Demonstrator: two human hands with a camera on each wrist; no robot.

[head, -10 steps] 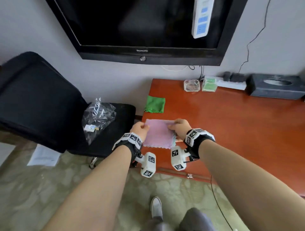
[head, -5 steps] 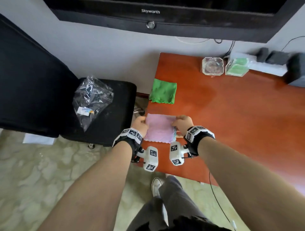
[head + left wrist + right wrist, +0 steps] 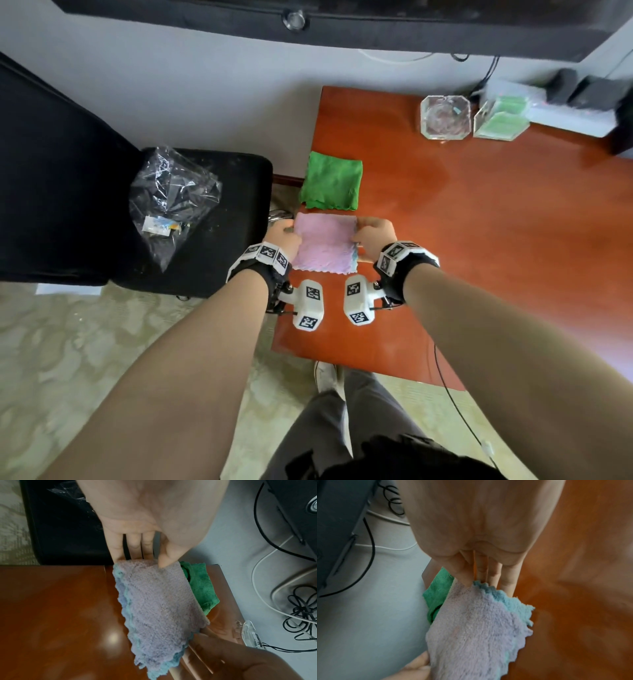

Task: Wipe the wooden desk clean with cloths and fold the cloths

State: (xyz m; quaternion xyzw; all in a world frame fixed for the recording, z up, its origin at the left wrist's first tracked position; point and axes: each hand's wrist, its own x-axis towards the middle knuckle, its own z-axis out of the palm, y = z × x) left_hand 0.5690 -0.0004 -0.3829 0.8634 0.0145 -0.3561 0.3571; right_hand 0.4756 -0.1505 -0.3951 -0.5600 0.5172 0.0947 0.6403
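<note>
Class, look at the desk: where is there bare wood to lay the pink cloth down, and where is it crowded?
Bare wood: the broad stretch of the wooden desk right of the green cloth and the right hand, and the near strip below the pink cloth. Crowded: the far edge by the wall, with the glass dish and clear box.

The wooden desk [image 3: 479, 240] is a glossy reddish-brown top, its far edge against the wall; a folded green cloth [image 3: 331, 181] lies flat at its left edge; just nearer the person, a folded pink cloth [image 3: 325, 241] with a pale blue underside sits over the same edge; at the back stand a clear glass dish [image 3: 445, 117] and, beside it, a clear box [image 3: 500, 118] with green contents; a white power strip [image 3: 561, 116] lies along the wall behind them.
</note>
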